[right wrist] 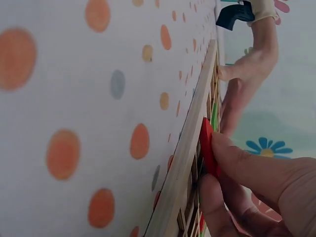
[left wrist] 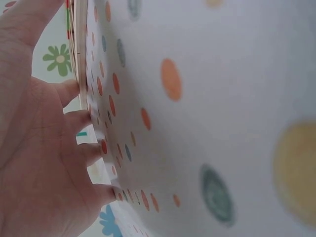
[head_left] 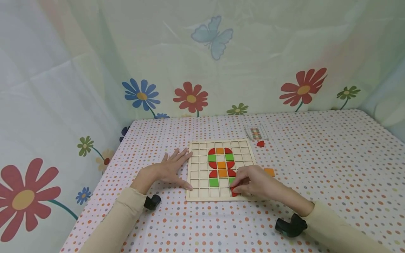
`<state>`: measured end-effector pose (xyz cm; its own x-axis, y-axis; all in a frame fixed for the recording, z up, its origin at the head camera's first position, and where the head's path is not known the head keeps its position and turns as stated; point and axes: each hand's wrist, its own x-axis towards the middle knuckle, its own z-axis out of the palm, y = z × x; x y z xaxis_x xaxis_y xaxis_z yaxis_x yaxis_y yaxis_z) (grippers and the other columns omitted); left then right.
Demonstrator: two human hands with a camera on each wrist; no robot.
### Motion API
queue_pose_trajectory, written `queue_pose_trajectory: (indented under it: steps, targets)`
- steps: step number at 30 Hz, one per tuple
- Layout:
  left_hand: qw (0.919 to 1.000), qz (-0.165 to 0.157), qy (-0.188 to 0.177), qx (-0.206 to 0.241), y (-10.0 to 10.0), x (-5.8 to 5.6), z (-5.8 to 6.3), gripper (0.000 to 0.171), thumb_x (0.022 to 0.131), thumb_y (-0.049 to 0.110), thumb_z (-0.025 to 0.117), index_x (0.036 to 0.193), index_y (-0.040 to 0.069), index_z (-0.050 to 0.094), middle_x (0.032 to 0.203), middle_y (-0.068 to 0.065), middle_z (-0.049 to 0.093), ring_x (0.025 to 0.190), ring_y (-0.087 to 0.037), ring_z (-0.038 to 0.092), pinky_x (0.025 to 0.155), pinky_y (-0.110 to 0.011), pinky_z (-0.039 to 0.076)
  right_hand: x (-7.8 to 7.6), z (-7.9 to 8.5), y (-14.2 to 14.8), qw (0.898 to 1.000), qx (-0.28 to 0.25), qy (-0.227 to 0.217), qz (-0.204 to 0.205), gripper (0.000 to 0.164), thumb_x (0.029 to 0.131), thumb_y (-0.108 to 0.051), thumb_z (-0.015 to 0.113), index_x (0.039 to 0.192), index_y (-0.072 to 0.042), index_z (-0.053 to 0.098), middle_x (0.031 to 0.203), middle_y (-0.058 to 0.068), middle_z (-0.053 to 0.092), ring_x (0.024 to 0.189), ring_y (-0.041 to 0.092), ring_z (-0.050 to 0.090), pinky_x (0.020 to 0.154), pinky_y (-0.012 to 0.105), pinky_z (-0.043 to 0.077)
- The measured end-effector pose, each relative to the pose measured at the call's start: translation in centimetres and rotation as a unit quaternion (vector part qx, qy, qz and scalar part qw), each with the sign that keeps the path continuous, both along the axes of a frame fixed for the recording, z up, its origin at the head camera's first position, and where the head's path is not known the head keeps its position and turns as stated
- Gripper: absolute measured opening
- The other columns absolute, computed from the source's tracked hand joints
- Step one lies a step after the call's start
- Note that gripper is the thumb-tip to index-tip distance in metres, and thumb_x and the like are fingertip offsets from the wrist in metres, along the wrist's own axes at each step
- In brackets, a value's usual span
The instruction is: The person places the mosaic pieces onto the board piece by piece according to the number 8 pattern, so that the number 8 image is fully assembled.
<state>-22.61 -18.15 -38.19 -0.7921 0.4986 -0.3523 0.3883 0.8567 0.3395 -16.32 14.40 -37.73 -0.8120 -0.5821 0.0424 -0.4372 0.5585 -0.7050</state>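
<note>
A wooden grid board [head_left: 199,144] lies on the table, with red quarter-round, green square and orange square tiles set in its middle columns. My right hand [head_left: 254,181] pinches a red quarter-round tile [right wrist: 209,147] between thumb and finger, at a cell in the board's front row just below a green tile. The tile is tilted over the cell in the right wrist view. My left hand [head_left: 171,170] spreads its fingers along the board's left edge, the thumb and a fingertip touching the frame. In the left wrist view its straight fingers [left wrist: 79,121] rest on the cloth beside the board.
A loose orange square tile [head_left: 269,172] lies right of the board, beyond my right hand. Farther back are a loose red tile [head_left: 261,143] and a small pattern card [head_left: 256,133]. A dotted cloth [head_left: 332,158] covers the table, and a flowered curtain [head_left: 259,45] hangs behind it.
</note>
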Motion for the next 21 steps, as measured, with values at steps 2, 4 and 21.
queue_pose_trajectory:
  steps: [2,4,21]
  targets:
    - [1.0,0.0,-0.002,0.001,0.0,-0.04,0.02,0.125,0.082,0.062,0.083,0.171,0.018,0.007,0.176,-0.006,-0.005,0.161,-0.034,-0.011,0.127,-0.061,-0.005,-0.03,-0.04,-0.08,1.0,0.003,0.01,0.002,0.009,0.084,-0.005,0.087,0.089,-0.013,0.086,0.083,-0.012,0.068,0.075,0.003,0.058,0.068,0.021,0.055]
    - [1.0,-0.001,-0.004,0.0,0.01,-0.03,0.05,0.125,0.082,0.062,0.083,0.171,0.019,0.006,0.176,-0.006,-0.006,0.161,-0.033,-0.012,0.127,-0.061,-0.006,-0.03,-0.08,-0.12,1.0,0.004,0.017,0.003,0.01,0.084,-0.005,0.087,0.087,-0.014,0.086,0.082,-0.013,0.068,0.075,0.003,0.056,0.067,0.021,0.054]
    - [1.0,0.005,-0.006,-0.005,0.17,0.14,0.1,0.125,0.082,0.063,0.082,0.171,0.019,0.007,0.176,-0.006,-0.005,0.161,-0.034,-0.011,0.127,-0.06,-0.006,0.52,-0.16,-0.32,0.999,-0.029,0.009,0.034,0.015,0.086,0.001,0.083,0.088,-0.014,0.082,0.09,-0.01,0.073,0.086,0.004,0.067,0.079,0.022,0.06]
